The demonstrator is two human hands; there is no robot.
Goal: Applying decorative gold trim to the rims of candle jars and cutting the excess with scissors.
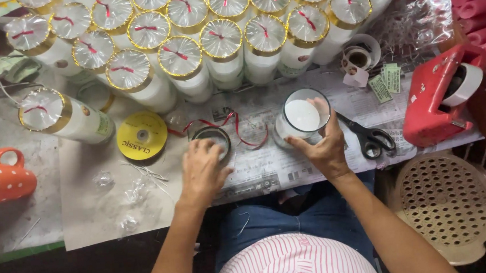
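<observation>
Centre frame, right hand (326, 147) grips the open glass candle (301, 116); left hand (202, 168) presses spread fingers on a ring (211, 138)

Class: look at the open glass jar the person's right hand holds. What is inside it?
The jar holds white wax, its flat top showing through the open mouth. The right hand grips the near rim, covering part of the side. How deep the wax goes cannot be seen.

The left hand (201, 171) covers part of the ring (212, 139), perhaps a lid.
</observation>
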